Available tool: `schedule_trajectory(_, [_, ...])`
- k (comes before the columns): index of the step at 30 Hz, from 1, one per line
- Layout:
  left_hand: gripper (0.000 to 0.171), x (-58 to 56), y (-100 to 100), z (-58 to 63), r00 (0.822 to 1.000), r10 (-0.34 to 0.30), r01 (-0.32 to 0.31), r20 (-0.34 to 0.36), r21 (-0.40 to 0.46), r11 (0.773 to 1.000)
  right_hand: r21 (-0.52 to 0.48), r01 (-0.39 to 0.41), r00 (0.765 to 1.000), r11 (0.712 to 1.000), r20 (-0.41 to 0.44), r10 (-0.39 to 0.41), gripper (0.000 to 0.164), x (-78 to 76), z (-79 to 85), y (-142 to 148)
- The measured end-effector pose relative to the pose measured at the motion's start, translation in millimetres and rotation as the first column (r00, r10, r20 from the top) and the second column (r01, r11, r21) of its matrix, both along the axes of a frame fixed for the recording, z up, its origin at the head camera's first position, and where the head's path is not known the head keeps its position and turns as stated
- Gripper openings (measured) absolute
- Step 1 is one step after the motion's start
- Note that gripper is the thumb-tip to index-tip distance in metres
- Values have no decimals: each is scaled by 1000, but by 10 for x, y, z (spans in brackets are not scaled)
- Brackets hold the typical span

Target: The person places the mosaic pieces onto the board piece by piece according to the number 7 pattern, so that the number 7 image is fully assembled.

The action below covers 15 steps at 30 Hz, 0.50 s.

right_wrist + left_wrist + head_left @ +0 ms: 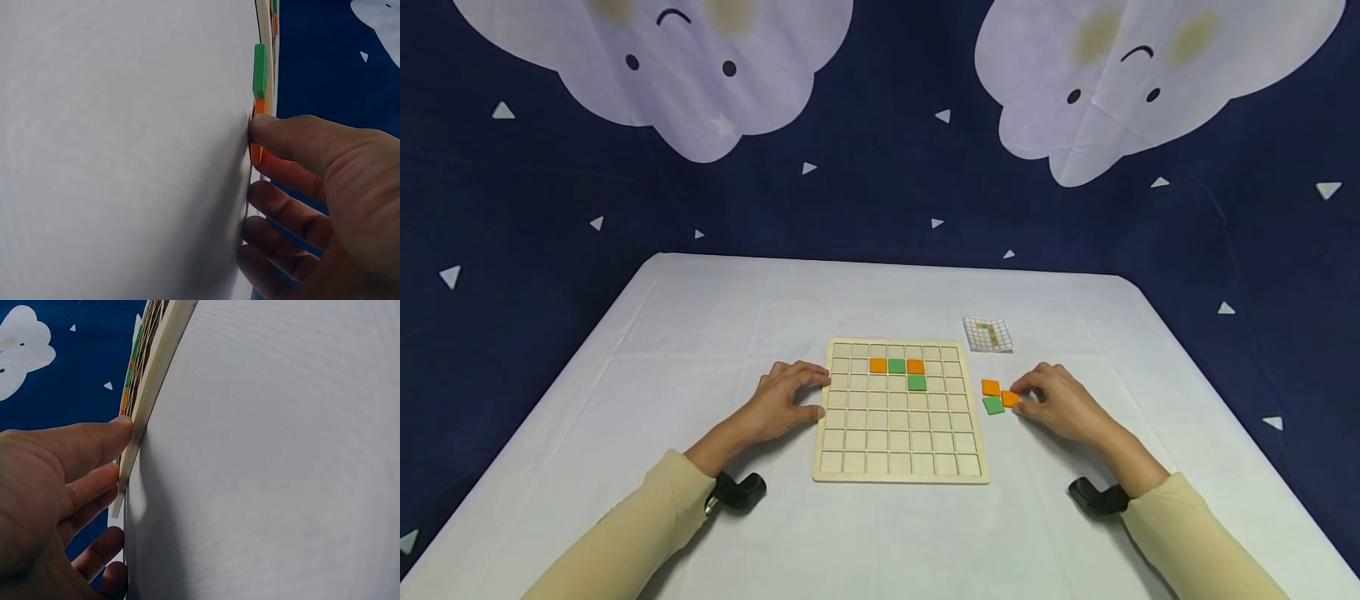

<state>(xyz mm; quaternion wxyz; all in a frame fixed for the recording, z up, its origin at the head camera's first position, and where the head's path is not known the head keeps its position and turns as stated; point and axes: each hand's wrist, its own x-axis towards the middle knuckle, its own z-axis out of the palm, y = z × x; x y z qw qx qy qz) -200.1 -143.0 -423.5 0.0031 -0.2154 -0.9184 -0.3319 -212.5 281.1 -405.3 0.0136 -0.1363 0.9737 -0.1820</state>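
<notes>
A pale wooden grid board (901, 479) lies mid-table. In its upper rows sit an orange tile (877, 366), a green tile (897, 366) and another orange tile (915, 367), with a second green tile (917, 382) below the last. My left hand (778, 402) rests at the board's left edge, thumb and fingertips against the rim. To the right of the board, my right hand (1060, 404) pinches a loose orange tile (1011, 399) between thumb and index finger, low at the tabletop. Beside it lie one orange tile (990, 387) and one green tile (993, 405).
A small card (988, 335) printed with a grid and coloured squares lies beyond the loose tiles, near the board's upper right corner. White cloth covers the table (715, 308). Behind it hangs a dark blue curtain (880, 200) with clouds and triangles.
</notes>
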Motion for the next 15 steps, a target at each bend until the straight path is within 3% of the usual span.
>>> schedule_trajectory(15, [44, -6, -3, 6, 1000, 2, -2, 5, -7, 1000, -87, -51, 998, 995, -50, 47, 22, -23, 130, -88])
